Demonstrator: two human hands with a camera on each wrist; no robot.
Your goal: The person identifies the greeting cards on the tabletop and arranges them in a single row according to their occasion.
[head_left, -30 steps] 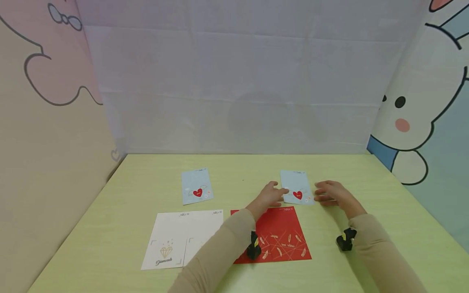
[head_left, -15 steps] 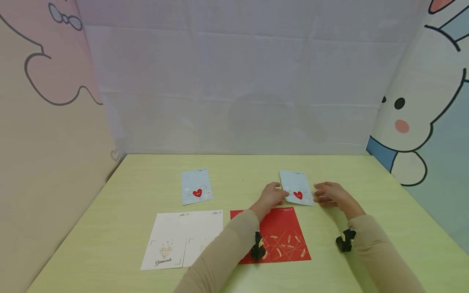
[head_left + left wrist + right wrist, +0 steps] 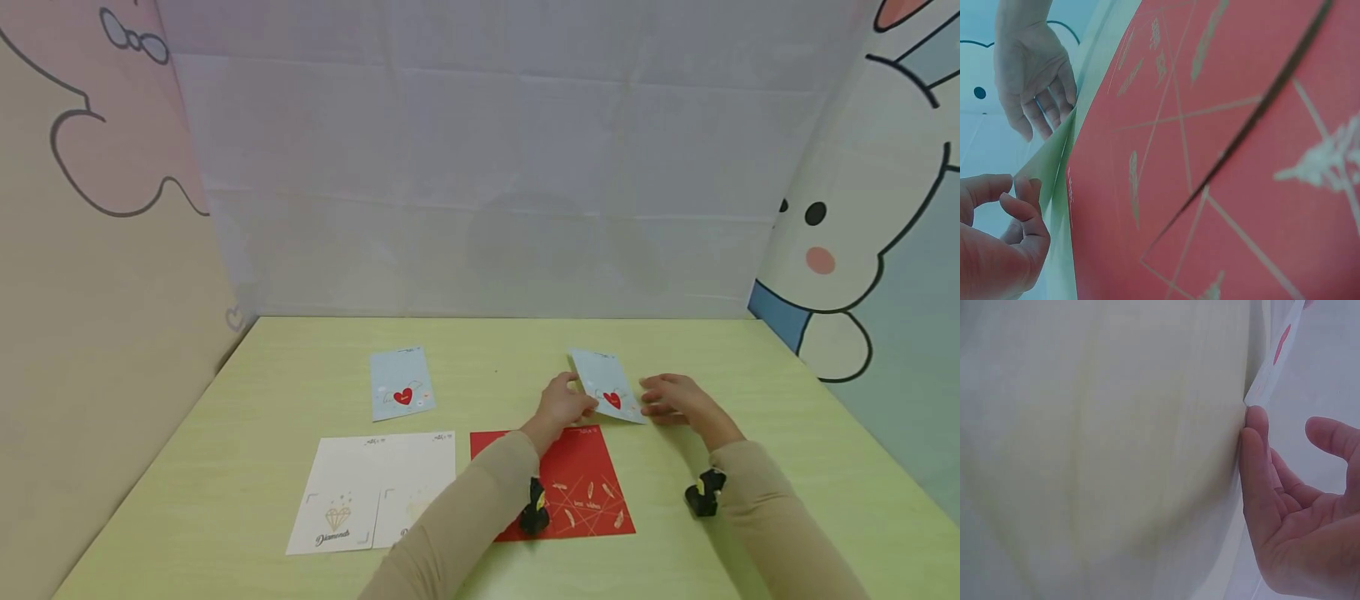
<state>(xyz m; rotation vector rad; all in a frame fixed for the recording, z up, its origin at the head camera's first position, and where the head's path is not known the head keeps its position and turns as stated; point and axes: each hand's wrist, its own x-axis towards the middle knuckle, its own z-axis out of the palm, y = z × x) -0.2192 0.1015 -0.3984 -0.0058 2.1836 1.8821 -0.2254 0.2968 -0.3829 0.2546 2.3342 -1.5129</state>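
In the head view my left hand (image 3: 560, 406) pinches the left edge of a light-blue card (image 3: 603, 379) printed with a red heart. That edge is raised and the card tilts down to the right. In the left wrist view, thumb and fingers of the left hand (image 3: 1007, 234) meet on the lifted card (image 3: 1054, 156), its underside showing. My right hand (image 3: 678, 402) rests at the card's right edge, fingers loosely extended. The right wrist view shows the right hand's fingertips (image 3: 1254, 425) right at the card's lower corner (image 3: 1266, 381), the thumb apart.
A second light-blue heart card (image 3: 401, 375) lies to the left. Nearer the front are a white sheet (image 3: 352, 471) with gold diamond prints and a red sheet (image 3: 592, 467) with gold feathers, partly under the left forearm. The yellow table (image 3: 225, 450) backs onto a white curtain (image 3: 480, 167).
The card's left edge has risen from the table and the card has tilted to the right. My left hand has shifted slightly right, now pinching it; the right hand has hardly moved.
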